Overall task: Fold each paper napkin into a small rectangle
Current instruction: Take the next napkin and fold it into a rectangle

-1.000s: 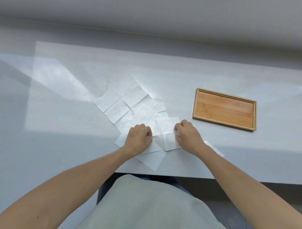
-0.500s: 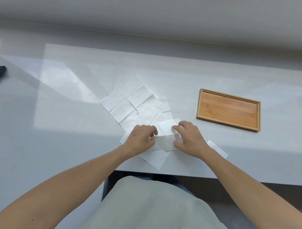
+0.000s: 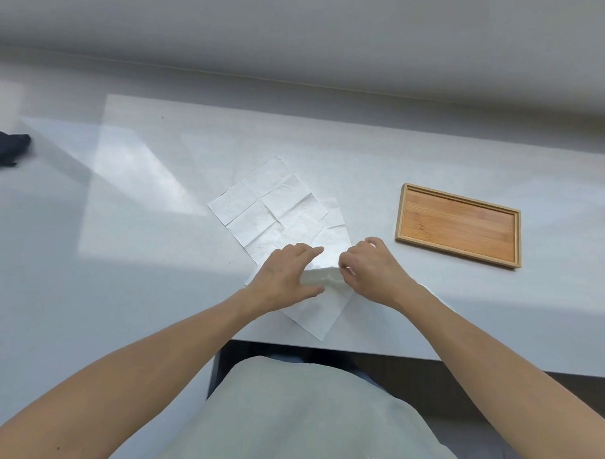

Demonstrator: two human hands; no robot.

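Note:
Several white paper napkins (image 3: 271, 209) lie unfolded and overlapping on the grey table (image 3: 158, 268), creased into squares. On top of them, near the table's front edge, a partly folded napkin (image 3: 325, 271) stands raised between my hands. My left hand (image 3: 289, 276) rests on its left side, fingers stretched flat and thumb under the fold. My right hand (image 3: 371, 266) pinches its right edge with the fingertips. Another napkin's corner (image 3: 318, 319) sticks out beneath towards me.
A shallow wooden tray (image 3: 457, 224) lies to the right of the napkins. A dark object (image 3: 1, 150) sits at the far left edge. The table's front edge runs just below the napkins, with my lap beneath it.
The folded napkin was pressed flat under both fists; now its fold is lifted. My left fingers have stretched out and my right hand has gone from pressing to pinching the edge.

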